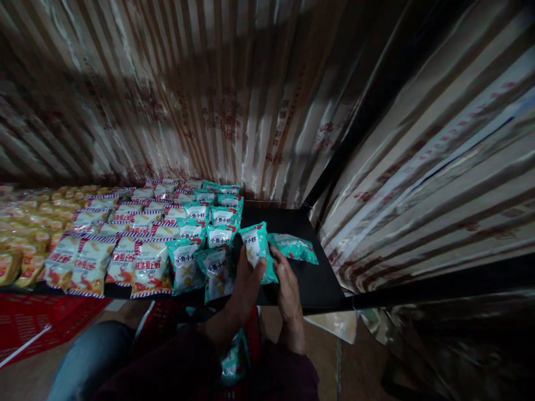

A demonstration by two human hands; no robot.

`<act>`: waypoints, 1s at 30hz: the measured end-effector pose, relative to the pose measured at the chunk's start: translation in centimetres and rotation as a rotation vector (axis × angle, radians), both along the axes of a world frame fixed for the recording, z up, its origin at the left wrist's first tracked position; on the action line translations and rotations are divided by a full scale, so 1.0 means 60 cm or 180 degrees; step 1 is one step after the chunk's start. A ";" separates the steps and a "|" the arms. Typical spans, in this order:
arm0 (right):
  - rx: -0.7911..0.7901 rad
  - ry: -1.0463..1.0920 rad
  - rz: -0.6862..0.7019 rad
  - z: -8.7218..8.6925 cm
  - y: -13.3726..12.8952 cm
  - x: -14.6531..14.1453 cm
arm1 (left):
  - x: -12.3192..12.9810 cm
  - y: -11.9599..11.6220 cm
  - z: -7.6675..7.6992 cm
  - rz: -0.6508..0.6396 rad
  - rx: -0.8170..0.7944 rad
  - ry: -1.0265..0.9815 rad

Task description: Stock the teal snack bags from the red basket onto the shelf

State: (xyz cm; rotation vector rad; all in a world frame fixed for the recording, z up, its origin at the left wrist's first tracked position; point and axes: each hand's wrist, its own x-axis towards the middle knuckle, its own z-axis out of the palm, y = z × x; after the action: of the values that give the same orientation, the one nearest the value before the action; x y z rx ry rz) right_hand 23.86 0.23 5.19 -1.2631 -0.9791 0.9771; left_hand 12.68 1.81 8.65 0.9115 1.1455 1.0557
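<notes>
A teal and white snack bag (256, 245) stands upright between my two hands over the black shelf (317, 284). My left hand (248, 281) grips its left and lower side, thumb across the front. On its right side, my right hand (287, 281) presses with bent fingers. Another teal bag (295, 248) lies flat on the shelf just beyond my right hand. To the left of my hands, several matching teal bags (218, 272) stand in two columns, one behind another.
Rows of white and red snack bags (151, 266) and yellow packs (31, 239) fill the shelf's left part. Striped sheeting (267, 111) hangs behind. Below are a red basket (45, 317) and more teal bags (234, 359). A dark post (346, 150) rises at the right corner.
</notes>
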 end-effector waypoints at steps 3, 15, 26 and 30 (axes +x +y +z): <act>-0.0109 -0.0031 0.0063 0.004 -0.001 0.003 | 0.002 -0.002 -0.023 0.0034 0.0121 0.0277; -0.0387 0.0239 0.0120 -0.021 0.002 0.025 | -0.008 -0.002 -0.028 0.0132 0.0661 0.0962; -0.0393 0.0143 -0.0114 -0.028 0.033 0.000 | -0.006 0.009 -0.040 0.0084 0.0731 0.1219; -0.0377 0.0190 0.0147 -0.025 0.042 -0.013 | -0.010 0.019 -0.038 0.0052 0.0795 0.1340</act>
State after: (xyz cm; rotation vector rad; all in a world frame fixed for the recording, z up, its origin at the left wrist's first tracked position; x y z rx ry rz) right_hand 23.08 2.74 3.66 -1.3063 -0.9184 1.1163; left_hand 12.09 2.94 6.37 1.3699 1.3850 1.0641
